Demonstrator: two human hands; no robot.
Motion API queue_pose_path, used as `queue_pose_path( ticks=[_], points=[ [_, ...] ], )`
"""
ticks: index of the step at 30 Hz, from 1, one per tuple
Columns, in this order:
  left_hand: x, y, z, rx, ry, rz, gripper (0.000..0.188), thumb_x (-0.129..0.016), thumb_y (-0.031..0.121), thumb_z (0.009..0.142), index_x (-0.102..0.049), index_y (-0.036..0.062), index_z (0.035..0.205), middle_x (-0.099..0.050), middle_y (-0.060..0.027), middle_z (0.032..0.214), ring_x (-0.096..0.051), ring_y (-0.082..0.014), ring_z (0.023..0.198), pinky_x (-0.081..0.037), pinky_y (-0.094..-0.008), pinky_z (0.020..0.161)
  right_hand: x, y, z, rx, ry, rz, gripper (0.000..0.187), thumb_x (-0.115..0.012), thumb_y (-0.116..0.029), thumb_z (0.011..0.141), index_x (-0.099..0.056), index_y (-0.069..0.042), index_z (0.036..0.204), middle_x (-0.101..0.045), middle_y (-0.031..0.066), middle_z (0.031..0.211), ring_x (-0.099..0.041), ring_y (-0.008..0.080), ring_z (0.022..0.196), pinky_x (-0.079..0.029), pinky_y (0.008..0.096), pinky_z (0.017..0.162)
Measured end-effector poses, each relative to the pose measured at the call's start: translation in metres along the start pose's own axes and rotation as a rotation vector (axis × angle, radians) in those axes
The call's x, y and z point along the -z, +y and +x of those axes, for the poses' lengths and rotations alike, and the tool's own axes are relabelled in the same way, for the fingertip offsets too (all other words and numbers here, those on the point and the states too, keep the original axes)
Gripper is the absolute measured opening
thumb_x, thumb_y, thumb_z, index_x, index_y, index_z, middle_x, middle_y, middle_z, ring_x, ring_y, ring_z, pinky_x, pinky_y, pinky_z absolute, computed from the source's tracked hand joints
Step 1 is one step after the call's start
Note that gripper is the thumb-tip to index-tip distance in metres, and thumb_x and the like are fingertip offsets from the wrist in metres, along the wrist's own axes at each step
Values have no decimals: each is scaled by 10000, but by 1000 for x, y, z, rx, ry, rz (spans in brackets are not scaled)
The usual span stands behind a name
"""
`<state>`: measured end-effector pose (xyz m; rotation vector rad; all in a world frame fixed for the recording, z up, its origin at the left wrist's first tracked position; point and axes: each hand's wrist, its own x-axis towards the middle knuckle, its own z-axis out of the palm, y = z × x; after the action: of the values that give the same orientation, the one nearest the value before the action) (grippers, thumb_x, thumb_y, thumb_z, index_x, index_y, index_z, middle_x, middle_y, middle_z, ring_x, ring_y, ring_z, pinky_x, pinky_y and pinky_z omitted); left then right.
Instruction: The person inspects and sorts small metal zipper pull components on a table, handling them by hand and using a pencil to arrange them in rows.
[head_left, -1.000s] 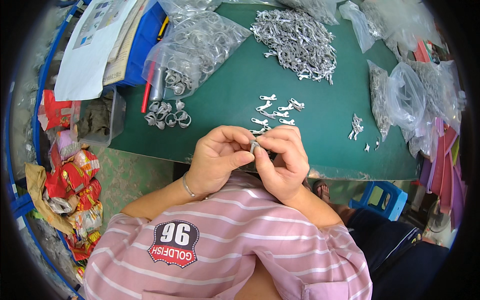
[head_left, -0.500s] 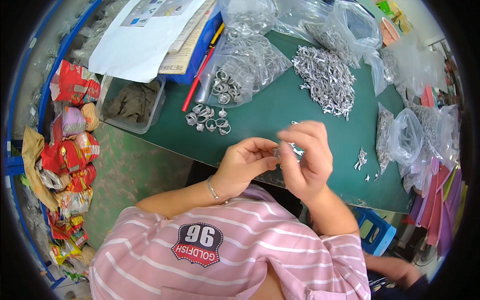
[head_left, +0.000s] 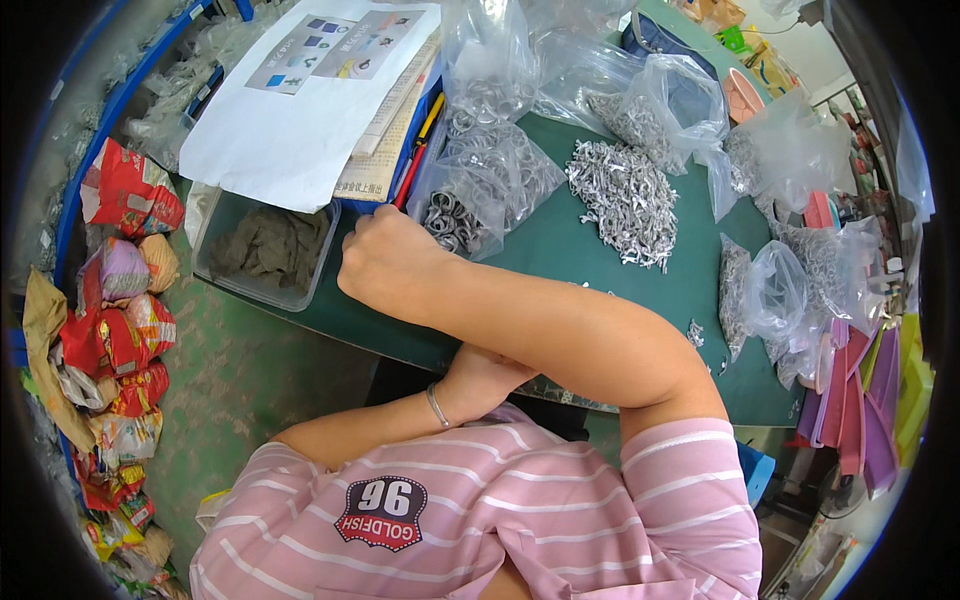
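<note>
My right hand point(head_left: 388, 262) reaches across to the left, low over the green table point(head_left: 530, 258) beside the clear plastic tub. Its fingers are curled under, and what they hold, if anything, is hidden. Below my right forearm, close to the table's near edge, my left hand point(head_left: 482, 380) is closed with its thumb toward the right. The forearm covers most of its fingers, so anything in its grasp is out of sight. A clear bag of metal rings point(head_left: 462, 215) lies just right of my right hand. Farther right sits a heap of small silver metal pieces point(head_left: 625, 205).
The plastic tub point(head_left: 322, 275) holds a dark crumpled cloth point(head_left: 265, 245). Papers point(head_left: 300, 150) lie behind it, near a red pen point(head_left: 408, 178). Open bags of metal parts point(head_left: 735, 295) stand at the right. Snack packets point(head_left: 130, 335) line the left side.
My right hand has left my left hand and swung left to where loose rings lay, now hidden from view. My left hand has stayed near the table edge. The view has shifted slightly.
</note>
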<state>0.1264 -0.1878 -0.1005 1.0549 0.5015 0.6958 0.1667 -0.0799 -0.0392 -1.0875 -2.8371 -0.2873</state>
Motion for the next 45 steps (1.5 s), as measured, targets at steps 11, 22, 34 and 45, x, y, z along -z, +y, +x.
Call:
queue_pose_path(
  ticks=[11,22,34,45],
  points=[
    [5,5,3,223,-136,-86,360,-656,27,885,-559,35,1232,-592,-23,1164,-565,-116,1079,-472,-278,907,34,11,-41,148,495,246,156,-597,-179,725,-571,-58,818,-594,62,789,-562,193,654,-407,323,532],
    [3,8,3,212,-54,-309,268,-596,-22,912,-543,-40,1174,-638,-115,1094,-642,-182,997,-531,-294,847,54,-1,-175,-560,1047,772,283,-494,82,908,-394,23,1166,-622,219,1004,-564,125,694,-490,266,624],
    [6,5,9,73,67,-159,278,-609,-56,895,-544,-37,1165,-612,-86,1081,-601,-148,1027,-513,-293,919,45,-5,-174,-872,619,527,136,-676,69,775,-621,4,881,-566,109,776,-579,222,687,-481,297,596],
    [5,6,9,-2,91,-106,313,-593,-101,878,-541,-22,1176,-626,-109,1142,-629,-194,1054,-501,-321,935,29,-10,-186,-780,906,577,174,-699,84,765,-620,26,909,-663,158,812,-645,263,694,-516,322,641]
  ],
)
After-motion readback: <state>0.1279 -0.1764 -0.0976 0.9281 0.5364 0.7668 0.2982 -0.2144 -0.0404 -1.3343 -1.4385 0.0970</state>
